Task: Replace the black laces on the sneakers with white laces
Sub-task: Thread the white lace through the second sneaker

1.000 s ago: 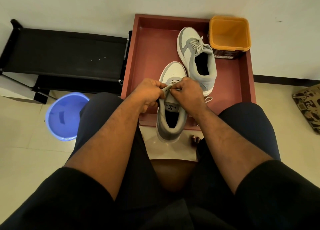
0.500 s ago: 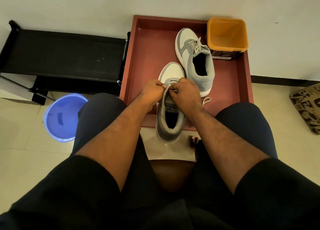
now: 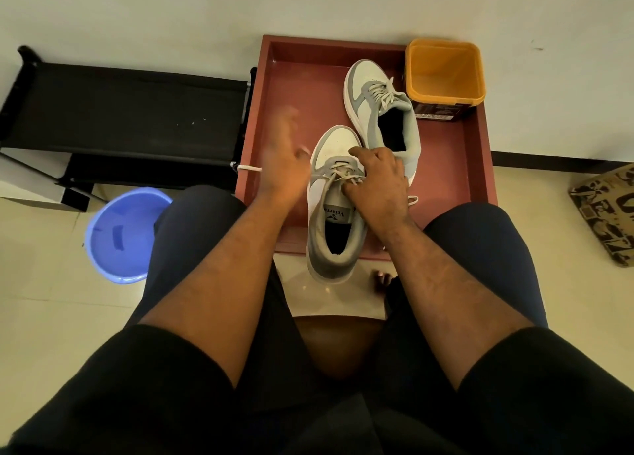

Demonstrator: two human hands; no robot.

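Note:
The near grey and white sneaker (image 3: 334, 228) lies heel toward me, half over the front rim of the maroon tray (image 3: 453, 170). White laces (image 3: 339, 175) cross its eyelets. My right hand (image 3: 379, 187) grips this sneaker over its right side, thumb on the laces. My left hand (image 3: 283, 159) is blurred, raised just left of the shoe with its fingers extended. One white lace end (image 3: 248, 169) lies past the tray's left rim and another (image 3: 413, 200) shows right of my right hand. The second sneaker (image 3: 380, 111), laced in white, stands farther back in the tray.
An orange tub (image 3: 444, 70) sits in the tray's back right corner. A black rack (image 3: 127, 111) stands to the left against the wall, with a blue basin (image 3: 123, 235) on the floor by my left knee. A patterned cushion (image 3: 610, 214) lies far right.
My left hand has come off the laces and swung out to the left, fingers opening. My right hand has shifted to the shoe's right side, uncovering the lacing.

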